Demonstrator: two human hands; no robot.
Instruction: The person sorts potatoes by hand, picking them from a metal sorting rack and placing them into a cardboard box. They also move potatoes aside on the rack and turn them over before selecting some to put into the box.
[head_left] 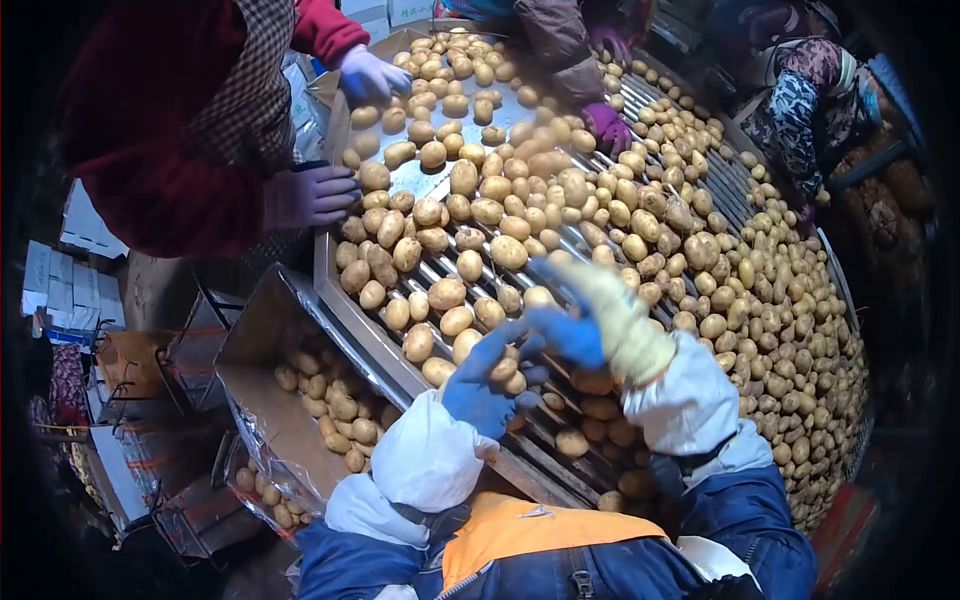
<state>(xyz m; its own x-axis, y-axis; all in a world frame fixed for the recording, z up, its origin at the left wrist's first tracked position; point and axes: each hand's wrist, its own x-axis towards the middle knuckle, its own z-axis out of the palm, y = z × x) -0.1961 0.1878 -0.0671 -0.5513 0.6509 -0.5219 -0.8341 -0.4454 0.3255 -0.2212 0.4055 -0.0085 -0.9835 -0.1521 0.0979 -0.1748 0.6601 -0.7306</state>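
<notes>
Head view. Your left hand (487, 385), in a blue glove, is curled around a small potato (507, 371) at the near edge of the roller belt (560, 455), fingers closed on it. Your right hand (590, 315), blue glove under a pale outer glove, reaches across just above it, fingers bent over the potatoes (470, 265) beside the left hand; whether it holds one you cannot tell. The two hands are close together, nearly touching.

The potatoes lie loose, one layer deep, across the metal rollers. Judged from their look, each is firm, rounded and fairly light, with dry dusty skin that should not slip in a glove but may roll off the rollers. Take one across its middle, thumb against fingers.

To your left, below the belt, an open cardboard box (262, 400) holds more potatoes. Across the belt, a co-worker's gloved hand (312, 195) rests at the belt's edge; another hand in a purple glove (607, 127) works farther off.
</notes>
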